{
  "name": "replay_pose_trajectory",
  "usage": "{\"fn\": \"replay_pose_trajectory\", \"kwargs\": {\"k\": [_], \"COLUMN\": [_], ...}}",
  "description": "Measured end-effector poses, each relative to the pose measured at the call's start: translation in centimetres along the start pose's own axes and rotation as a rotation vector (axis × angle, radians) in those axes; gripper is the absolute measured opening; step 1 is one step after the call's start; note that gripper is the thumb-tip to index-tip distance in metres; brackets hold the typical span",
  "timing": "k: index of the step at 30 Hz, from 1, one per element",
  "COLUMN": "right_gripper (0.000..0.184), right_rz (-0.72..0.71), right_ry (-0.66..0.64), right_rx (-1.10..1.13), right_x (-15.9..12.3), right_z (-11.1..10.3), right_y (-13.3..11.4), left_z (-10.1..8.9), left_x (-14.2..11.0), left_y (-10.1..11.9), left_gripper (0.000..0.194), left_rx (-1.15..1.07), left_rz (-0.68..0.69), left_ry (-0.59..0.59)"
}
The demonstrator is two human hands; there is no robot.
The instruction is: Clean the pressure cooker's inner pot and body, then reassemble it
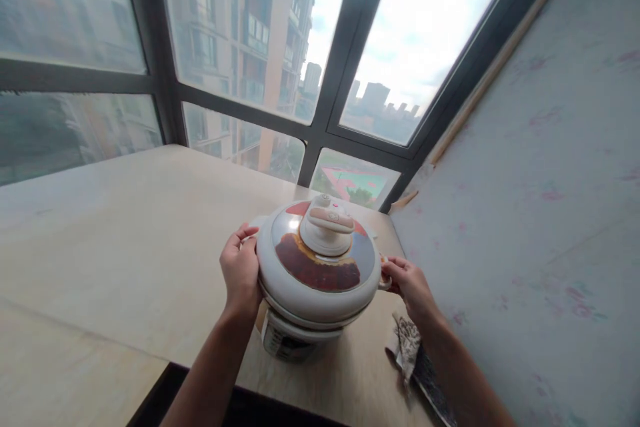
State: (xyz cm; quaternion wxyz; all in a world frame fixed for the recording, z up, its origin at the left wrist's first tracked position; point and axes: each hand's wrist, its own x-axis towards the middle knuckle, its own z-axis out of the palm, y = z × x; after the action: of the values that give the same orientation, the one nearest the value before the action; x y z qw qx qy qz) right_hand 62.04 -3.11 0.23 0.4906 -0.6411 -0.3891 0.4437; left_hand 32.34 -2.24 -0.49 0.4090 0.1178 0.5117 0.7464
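Note:
A white electric cooker (320, 310) stands on the pale countertop, its dark control panel (287, 340) facing me. On top sits a rounded lid (285, 280) with a see-through window, reddish-brown patches and a beige raised handle (331, 219). My left hand (241, 271) is closed at the cooker's left side, its thumb along the rim; the handle there is mostly hidden. On the opposite side, the fingers of my right hand (406, 280) are wrapped round the right side handle (385, 275).
Beneath my right forearm lies a crumpled grey cloth (407, 340) beside a dark flat strip (433, 380). Windows with dark frames (320, 127) rise behind the countertop (125, 233). A flower-papered wall (540, 233) closes the right side. A dark edge (260, 407) runs along the front.

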Motion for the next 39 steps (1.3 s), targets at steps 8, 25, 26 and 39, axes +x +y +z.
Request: {"fn": "replay_pose_trajectory", "kwargs": {"k": [8,25,26,39], "right_gripper": [0.057,0.04,0.041,0.055], "right_rz": [-0.175,-0.162,-0.157,-0.143], "right_ry": [-0.078,0.026,0.031,0.062], "right_rx": [0.024,0.247,0.242,0.113], "right_x": [1.6,-0.4,-0.5,-0.9], "right_z": [-0.1,2.1,2.1,2.2], "right_y": [2.6,6.0,6.0,5.7], "left_z": [-2.2,-2.9,-2.9,-2.9], "left_x": [1.3,-0.3,-0.3,0.0], "left_y": [-2.1,-3.5,-3.4,-3.2], "left_gripper": [0.037,0.03,0.03,0.036], "left_rx": [-0.033,0.252,0.266,0.277], "left_rz": [0.162,0.379,0.393,0.392], "left_ry": [-0.018,0.139,0.14,0.181]}}
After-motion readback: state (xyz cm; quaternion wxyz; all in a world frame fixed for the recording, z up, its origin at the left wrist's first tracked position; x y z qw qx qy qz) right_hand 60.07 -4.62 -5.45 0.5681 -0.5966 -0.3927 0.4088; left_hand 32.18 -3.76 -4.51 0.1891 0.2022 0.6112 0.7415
